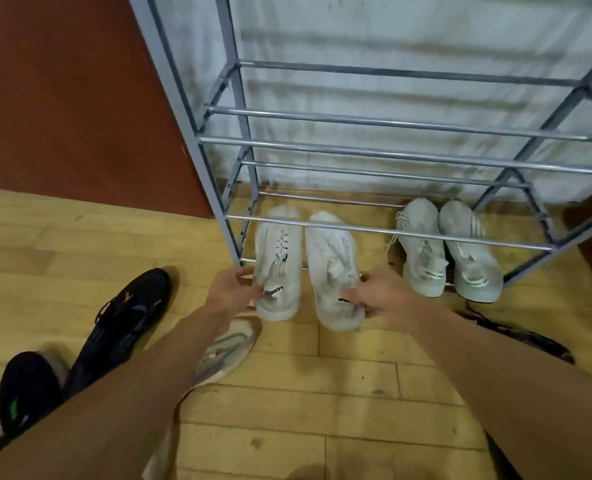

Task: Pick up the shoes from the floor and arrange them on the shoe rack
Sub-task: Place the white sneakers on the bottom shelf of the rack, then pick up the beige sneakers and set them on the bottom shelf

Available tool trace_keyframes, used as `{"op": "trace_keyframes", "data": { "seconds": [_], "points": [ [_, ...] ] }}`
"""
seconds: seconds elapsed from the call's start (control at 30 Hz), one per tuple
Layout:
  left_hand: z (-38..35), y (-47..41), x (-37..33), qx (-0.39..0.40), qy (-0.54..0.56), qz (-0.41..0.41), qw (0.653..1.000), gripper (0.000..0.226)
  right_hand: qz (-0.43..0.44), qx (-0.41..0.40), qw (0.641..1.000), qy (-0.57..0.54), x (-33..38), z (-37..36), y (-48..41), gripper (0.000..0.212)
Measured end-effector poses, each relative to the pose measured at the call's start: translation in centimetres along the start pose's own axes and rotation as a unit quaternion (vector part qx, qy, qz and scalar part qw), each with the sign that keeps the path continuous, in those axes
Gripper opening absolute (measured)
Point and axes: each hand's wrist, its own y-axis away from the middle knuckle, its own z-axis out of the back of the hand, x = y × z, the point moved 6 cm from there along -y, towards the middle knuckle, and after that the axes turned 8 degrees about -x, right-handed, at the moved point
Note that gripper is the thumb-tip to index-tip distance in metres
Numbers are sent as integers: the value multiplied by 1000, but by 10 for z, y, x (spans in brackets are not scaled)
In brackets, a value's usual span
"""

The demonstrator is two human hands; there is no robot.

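A grey metal shoe rack [384,124] stands against the wall. Two white sneakers lie on its lowest bars, toes toward the wall. My left hand [230,294] grips the heel of the left white sneaker [277,258]. My right hand [388,297] grips the heel of the right white sneaker [334,268]. A pair of pale grey-green sneakers [446,251] sits on the same level to the right. On the floor lie a black sneaker [125,327], a second black shoe [28,389] and a beige sneaker [228,348], partly hidden under my left forearm.
The floor is light wood planks [322,393]. A red-brown wall [62,98] is left of the rack. A dark shoe or lace [516,334] shows behind my right forearm. The rack's upper levels hold only bare bars.
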Motion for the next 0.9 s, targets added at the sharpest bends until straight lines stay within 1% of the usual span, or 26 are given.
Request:
{"op": "trace_keyframes", "data": {
  "seconds": [0.07,0.1,0.2,0.27,0.33,0.43,0.5,0.57,0.63,0.8,0.9],
  "points": [
    [-10,-22,-6,-4,2,-3,1000,41,21,-16,999,21,5,-2,-22,20],
    [-15,-34,-8,-7,3,-4,1000,43,29,-24,999,24,7,-2,-34,17],
    [-29,-66,-15,-9,-15,-21,1000,39,48,-50,997,16,9,-5,-68,21],
    [-38,-83,-21,-4,-27,-36,999,30,50,-59,997,0,10,-8,-89,33],
    [-48,-99,-26,-3,-28,-43,999,23,46,-70,996,-21,12,-10,-104,38],
    [-57,-120,-25,-17,-43,-40,998,21,40,-74,996,-41,12,-14,-123,36],
    [-57,-133,-20,-44,-56,-37,997,22,40,-72,995,-48,11,-17,-132,35],
    [-55,-142,-15,-62,-91,-47,993,25,43,-67,996,-46,9,-22,-138,35],
    [-55,-147,-9,-63,-117,-42,990,32,44,-64,997,-23,6,-27,-139,36],
    [-56,-126,-8,-33,-87,-18,996,42,68,-55,994,71,11,-29,-124,32],
    [-38,-101,-4,-20,-78,-13,997,42,91,-67,983,142,22,-22,-101,41]
  ]
}}
